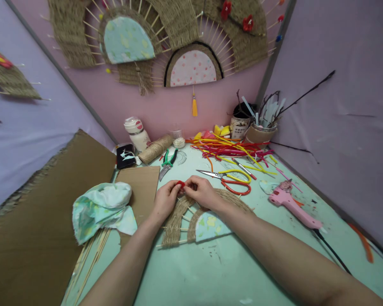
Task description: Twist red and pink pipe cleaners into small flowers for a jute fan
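Note:
Between my fingertips is a small red pipe cleaner (181, 184), bent into a tight shape that my fingers partly hide. My left hand (166, 198) pinches it from the left, and my right hand (200, 190) pinches it from the right. Below both hands a half-round fan (172, 229) of woven twine on thin sticks lies on the table, with a floral cloth centre (210, 226). My right wrist and forearm cover part of the fan. Just beyond my right hand lie scissors (226, 175) with one yellow and one red handle.
Green-handled pruners (168, 163), a twine roll (156, 148) and a pile of coloured pipe cleaners (230, 146) lie at the back. To the right is a pink glue gun (293, 208) with its cord. Crumpled cloth (102, 208) and cardboard (143, 182) are at left.

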Available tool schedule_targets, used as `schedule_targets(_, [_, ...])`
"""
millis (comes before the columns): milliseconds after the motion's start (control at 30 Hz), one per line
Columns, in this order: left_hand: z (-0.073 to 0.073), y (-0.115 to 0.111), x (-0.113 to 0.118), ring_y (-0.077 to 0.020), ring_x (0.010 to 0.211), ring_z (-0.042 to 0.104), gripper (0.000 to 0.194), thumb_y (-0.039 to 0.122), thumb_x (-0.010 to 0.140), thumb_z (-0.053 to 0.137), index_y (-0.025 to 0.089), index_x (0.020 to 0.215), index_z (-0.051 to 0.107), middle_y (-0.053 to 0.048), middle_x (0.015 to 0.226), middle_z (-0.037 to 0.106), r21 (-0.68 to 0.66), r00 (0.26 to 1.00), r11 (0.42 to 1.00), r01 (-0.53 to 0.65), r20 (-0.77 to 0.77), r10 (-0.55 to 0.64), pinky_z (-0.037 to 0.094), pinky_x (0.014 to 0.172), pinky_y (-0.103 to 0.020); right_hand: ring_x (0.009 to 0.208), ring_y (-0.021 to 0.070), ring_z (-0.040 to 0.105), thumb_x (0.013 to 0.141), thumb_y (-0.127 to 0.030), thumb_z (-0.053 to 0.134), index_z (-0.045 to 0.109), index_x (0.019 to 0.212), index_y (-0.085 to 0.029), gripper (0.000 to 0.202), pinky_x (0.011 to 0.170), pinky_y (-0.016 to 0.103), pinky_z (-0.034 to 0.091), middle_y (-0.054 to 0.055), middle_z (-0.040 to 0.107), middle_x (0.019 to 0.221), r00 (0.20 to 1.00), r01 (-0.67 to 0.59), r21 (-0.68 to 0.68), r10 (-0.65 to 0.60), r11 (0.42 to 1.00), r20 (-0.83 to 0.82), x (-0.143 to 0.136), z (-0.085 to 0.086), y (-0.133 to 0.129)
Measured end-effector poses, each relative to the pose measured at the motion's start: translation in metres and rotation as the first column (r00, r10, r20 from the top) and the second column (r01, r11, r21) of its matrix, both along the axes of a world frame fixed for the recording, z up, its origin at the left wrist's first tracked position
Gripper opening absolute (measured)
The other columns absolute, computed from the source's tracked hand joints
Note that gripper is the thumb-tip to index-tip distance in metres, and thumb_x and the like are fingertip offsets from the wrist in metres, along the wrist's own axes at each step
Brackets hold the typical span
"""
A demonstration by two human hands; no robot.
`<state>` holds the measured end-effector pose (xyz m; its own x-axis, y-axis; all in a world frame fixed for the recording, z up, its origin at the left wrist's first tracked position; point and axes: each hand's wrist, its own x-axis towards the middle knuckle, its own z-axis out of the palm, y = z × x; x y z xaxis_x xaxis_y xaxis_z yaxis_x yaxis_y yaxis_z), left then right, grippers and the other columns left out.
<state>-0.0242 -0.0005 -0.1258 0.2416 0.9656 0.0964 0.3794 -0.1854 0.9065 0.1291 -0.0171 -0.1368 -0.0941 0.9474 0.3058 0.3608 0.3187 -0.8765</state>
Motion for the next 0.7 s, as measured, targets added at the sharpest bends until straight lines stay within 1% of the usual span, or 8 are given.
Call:
schedule_targets(67, [-0.0003, -0.0005, 0.0005, -0.0161, 0.066, 0.061, 0.02, 0.032, 0.078, 0.051, 0.017, 0.082, 0.064, -0.003, 0.07, 0.067, -0.007, 1.0, 1.0, 0.005, 0.006, -0.005, 0.047, 0.065, -0.027, 0.061, 0.0094, 0.049, 0.077, -0.021, 0.055, 0.06, 0.071, -0.016, 0.009, 0.058, 0.021, 0.037, -0.001, 0.057, 0.068, 1.0, 0.006, -0.001, -0.006, 1.0, 0.001, -0.0001, 0.0001, 0.0001])
schedule_targets(133, [0.0002, -0.0007, 0.0014, -0.0159, 0.064, 0.061, 0.019, 0.032, 0.077, 0.052, 0.017, 0.08, 0.063, -0.002, 0.068, 0.067, -0.034, 0.999, 0.999, 0.004, 0.051, -0.003, 0.047, 0.064, -0.027, 0.06, 0.0095, 0.049, 0.076, -0.021, 0.055, 0.06, 0.07, -0.016, 0.01, 0.057, 0.021, 0.037, -0.001, 0.057, 0.067, 1.0, 0.011, -0.004, -0.011, 1.0, 0.003, 0.0, 0.0002, 0.0001])
schedule_targets(267, [0.003, -0.0008, 0.004, -0.0149, 0.059, 0.059, 0.02, 0.035, 0.072, 0.057, 0.016, 0.076, 0.063, -0.002, 0.064, 0.066, -0.145, 0.985, 0.989, -0.016, 0.168, 0.041, 0.046, 0.059, -0.026, 0.061, 0.0102, 0.049, 0.076, -0.024, 0.056, 0.059, 0.069, -0.016, 0.011, 0.056, 0.022, 0.036, -0.001, 0.057, 0.068, 0.999, 0.034, -0.011, -0.034, 0.999, 0.014, 0.0001, -0.0001, 0.0004])
schedule_targets(367, [0.0054, -0.001, 0.0052, -0.014, 0.057, 0.058, 0.021, 0.036, 0.069, 0.06, 0.015, 0.074, 0.062, -0.001, 0.062, 0.065, -0.189, 0.978, 0.982, -0.011, 0.204, 0.05, 0.046, 0.058, -0.025, 0.061, 0.0106, 0.048, 0.076, -0.025, 0.057, 0.058, 0.069, -0.017, 0.011, 0.056, 0.022, 0.035, -0.001, 0.056, 0.067, 0.999, 0.04, -0.01, -0.04, 0.999, 0.018, 0.0005, -0.0006, 0.0008])
schedule_targets(467, [0.0063, -0.0018, 0.0045, -0.0141, 0.056, 0.058, 0.021, 0.036, 0.07, 0.059, 0.016, 0.072, 0.062, -0.001, 0.06, 0.064, -0.174, 0.982, 0.985, 0.015, 0.187, 0.018, 0.046, 0.058, -0.026, 0.062, 0.0105, 0.048, 0.075, -0.023, 0.057, 0.057, 0.069, -0.017, 0.008, 0.057, 0.022, 0.035, -0.002, 0.055, 0.067, 0.999, 0.037, -0.009, -0.036, 0.999, 0.017, 0.0008, -0.0009, 0.0014])
schedule_targets(567, [0.005, -0.0025, 0.0024, -0.0149, 0.058, 0.059, 0.019, 0.035, 0.073, 0.057, 0.017, 0.073, 0.063, -0.002, 0.062, 0.066, -0.114, 0.992, 0.993, 0.041, 0.12, -0.027, 0.046, 0.06, -0.027, 0.06, 0.0102, 0.047, 0.074, -0.021, 0.056, 0.057, 0.069, -0.017, 0.007, 0.056, 0.022, 0.035, -0.002, 0.055, 0.065, 0.999, 0.036, -0.024, -0.036, 0.999, 0.016, 0.0006, -0.0012, 0.0016])
schedule_targets(633, [0.0038, -0.0026, 0.0013, -0.0158, 0.06, 0.06, 0.019, 0.034, 0.074, 0.056, 0.017, 0.075, 0.065, -0.003, 0.065, 0.067, -0.071, 0.997, 0.997, 0.032, 0.076, -0.027, 0.047, 0.062, -0.027, 0.059, 0.01, 0.047, 0.074, -0.022, 0.056, 0.057, 0.069, -0.016, 0.007, 0.056, 0.022, 0.035, -0.002, 0.055, 0.065, 0.999, 0.035, -0.042, -0.035, 0.998, 0.01, 0.0003, -0.0014, 0.0015])
schedule_targets(700, [0.0032, -0.0023, 0.0012, -0.0169, 0.064, 0.062, 0.02, 0.034, 0.073, 0.058, 0.017, 0.077, 0.066, -0.004, 0.069, 0.069, -0.071, 0.996, 0.997, 0.01, 0.09, -0.003, 0.048, 0.064, -0.028, 0.059, 0.01, 0.048, 0.075, -0.022, 0.055, 0.058, 0.07, -0.016, 0.008, 0.057, 0.022, 0.036, -0.002, 0.056, 0.065, 0.999, 0.033, -0.056, -0.033, 0.998, 0.0, 0.0002, -0.0014, 0.0013])
